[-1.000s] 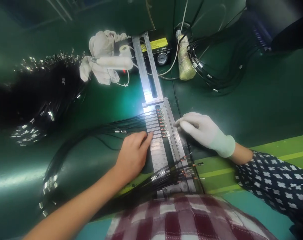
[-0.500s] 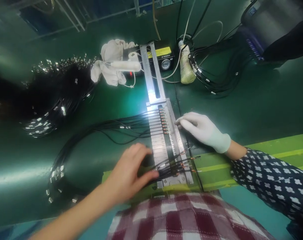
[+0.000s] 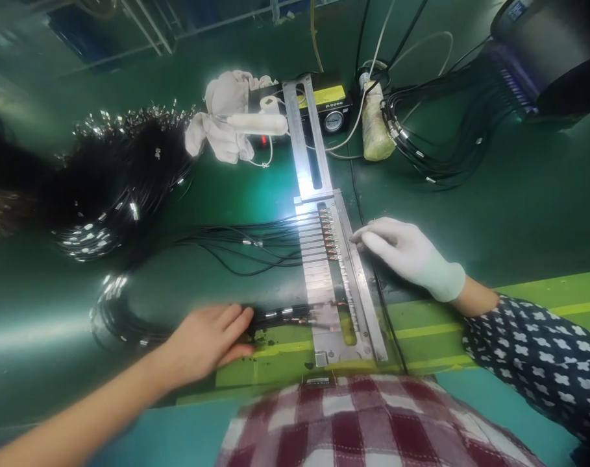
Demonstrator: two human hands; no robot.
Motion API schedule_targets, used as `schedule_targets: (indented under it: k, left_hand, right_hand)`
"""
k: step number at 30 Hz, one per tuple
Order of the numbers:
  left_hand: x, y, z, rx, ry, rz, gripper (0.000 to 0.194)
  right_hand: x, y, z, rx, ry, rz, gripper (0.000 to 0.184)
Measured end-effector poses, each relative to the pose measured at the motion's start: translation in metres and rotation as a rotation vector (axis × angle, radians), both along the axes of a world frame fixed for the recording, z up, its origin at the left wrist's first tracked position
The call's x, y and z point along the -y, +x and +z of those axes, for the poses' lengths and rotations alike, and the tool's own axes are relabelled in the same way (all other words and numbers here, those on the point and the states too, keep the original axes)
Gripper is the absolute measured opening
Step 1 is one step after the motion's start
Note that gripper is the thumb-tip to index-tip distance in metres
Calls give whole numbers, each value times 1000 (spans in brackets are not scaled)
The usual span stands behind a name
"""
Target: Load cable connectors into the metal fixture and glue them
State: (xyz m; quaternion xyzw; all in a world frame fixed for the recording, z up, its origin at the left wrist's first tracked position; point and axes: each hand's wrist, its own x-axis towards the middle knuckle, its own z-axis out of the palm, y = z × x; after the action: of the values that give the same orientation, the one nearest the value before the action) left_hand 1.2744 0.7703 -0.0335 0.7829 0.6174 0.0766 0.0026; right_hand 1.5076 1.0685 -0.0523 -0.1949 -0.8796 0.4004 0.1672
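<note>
My bare left hand (image 3: pixel 202 340) is closed round a loose bundle of thin black cables (image 3: pixel 275 316). Their stripped ends reach to the right, over the lower part of a metal slotted fixture (image 3: pixel 319 279). More black cables (image 3: pixel 275 224) lie side by side in the fixture's upper slots, with orange and metal tips in a row (image 3: pixel 330 237). On the right, my right hand (image 3: pixel 404 253) wears a white glove, its thumb and fingertips pinched together beside the fixture's right rail. Whatever it may hold is too small to make out.
A large heap of black cables (image 3: pixel 124 162) lies at the left. Behind the fixture are a white-handled tool (image 3: pixel 258 124) on white cloth (image 3: pixel 226 91) and a black box with a dial (image 3: pixel 333 120). A wrapped bottle-like object (image 3: pixel 376 130) and cables (image 3: pixel 435 155) are at right.
My left hand has moved left, drawing the cable bundle with it, so the cable ends have slid left across the fixture. My right hand keeps its place beside the rail.
</note>
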Motion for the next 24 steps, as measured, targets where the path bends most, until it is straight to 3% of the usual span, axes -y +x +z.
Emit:
schedule_targets:
  k: [5,7,10,13,17,20,24]
  left_hand:
    - [4,-7,7,483,-304,392,21]
    - [4,-9,11,563,-311,436,19]
    - [1,-13,14,542,-202,483,15]
    - [-12,-6,9,400,-188,476,16]
    - [-50,21,-6,244,-164,374,17]
    - [-73,37,-13,304,-91,313,13]
    - [-79,43,-13,557,-37,270,9]
  right_hand:
    - [0,0,0,28,-6,-4,31]
    - [0,0,1,30,4,-8,30]
    - [0,0,1,35,21,-11,29]
    - [0,0,0,33,35,-8,29]
    - [0,-1,0,27,51,-4,28]
    - [0,-2,0,22,55,1,28]
    - [-1,-2,0,3,49,18,28]
